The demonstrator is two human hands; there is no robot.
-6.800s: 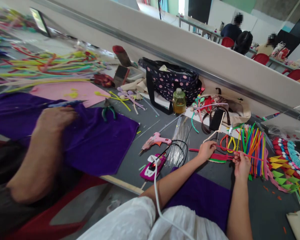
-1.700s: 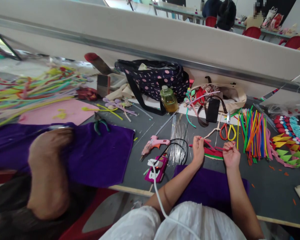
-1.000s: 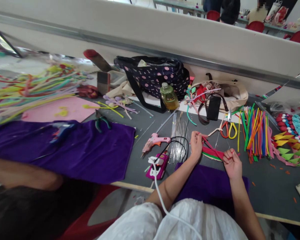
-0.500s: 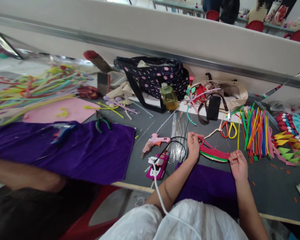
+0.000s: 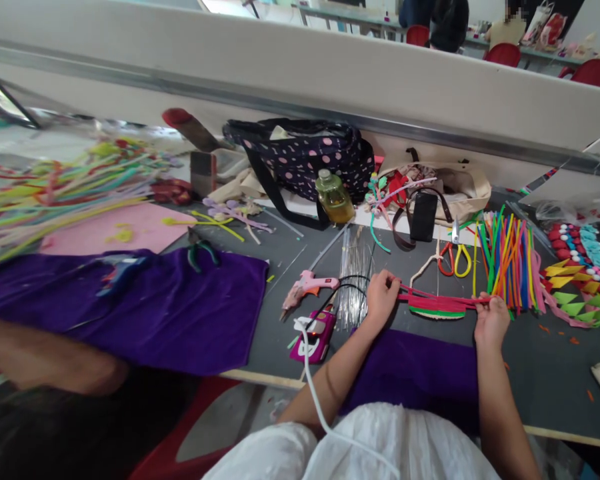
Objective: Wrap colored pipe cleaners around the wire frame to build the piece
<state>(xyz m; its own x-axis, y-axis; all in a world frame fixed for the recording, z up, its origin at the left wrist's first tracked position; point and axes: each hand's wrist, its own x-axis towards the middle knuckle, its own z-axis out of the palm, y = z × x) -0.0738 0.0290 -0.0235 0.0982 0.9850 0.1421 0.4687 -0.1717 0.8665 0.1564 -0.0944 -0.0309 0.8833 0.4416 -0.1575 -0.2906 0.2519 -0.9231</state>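
My left hand [image 5: 383, 293] is closed, pinching one end of several pink pipe cleaners [image 5: 437, 303]. The other end is pinched in my right hand [image 5: 493, 317], so they stretch almost level between the two hands. Along their lower middle hangs a curved band with a green stripe [image 5: 437, 312] and a cream edge; how it is fixed to the pink strands I cannot tell. Beneath the held work lies a folded purple cloth [image 5: 415, 370]. Beyond it are scissors [image 5: 455, 260] with red and yellow handles.
Left of my hands are a pink glue gun [image 5: 307, 289], a magenta device [image 5: 314, 337] with a white cable, and thin clear-silver wires [image 5: 353, 267]. Bundled coloured pipe cleaners [image 5: 515, 260] lie right. A bottle [image 5: 334, 198] and dark bag [image 5: 300, 160] stand behind. Someone's arm [image 5: 50, 353] is at left.
My hands have moved farther apart, the right one to the right. The pink pipe cleaners, slack and sagging before, now run straighter between them.
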